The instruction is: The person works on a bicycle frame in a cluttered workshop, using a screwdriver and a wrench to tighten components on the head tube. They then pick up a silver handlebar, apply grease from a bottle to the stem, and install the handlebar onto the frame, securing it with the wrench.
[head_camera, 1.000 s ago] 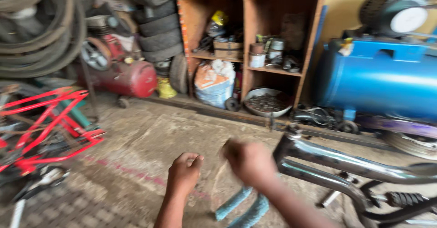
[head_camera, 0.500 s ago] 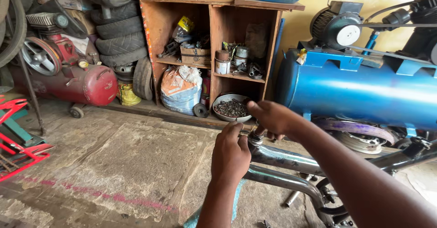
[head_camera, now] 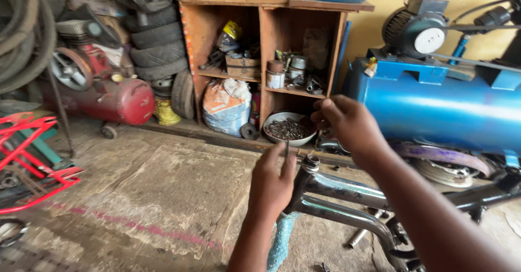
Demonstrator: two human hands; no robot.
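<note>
- The bicycle frame (head_camera: 347, 196) was shiny chrome, its tubes running from the lower right up toward the middle, with the open head tube (head_camera: 306, 171) at its upper left end, tilted slightly.
- A thin dark metal rod (head_camera: 287, 150) stood nearly upright in my left hand (head_camera: 271, 182), pinched in my fingers (head_camera: 279, 160), just beside the head tube's rim.
- My right hand (head_camera: 350, 125) hovered above the frame, loosely curled, touching nothing I could make out.

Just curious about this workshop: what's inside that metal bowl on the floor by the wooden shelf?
The metal bowl holds a heap of small dark metal bits, too small to identify. Its bottom is covered by the heap.
</note>
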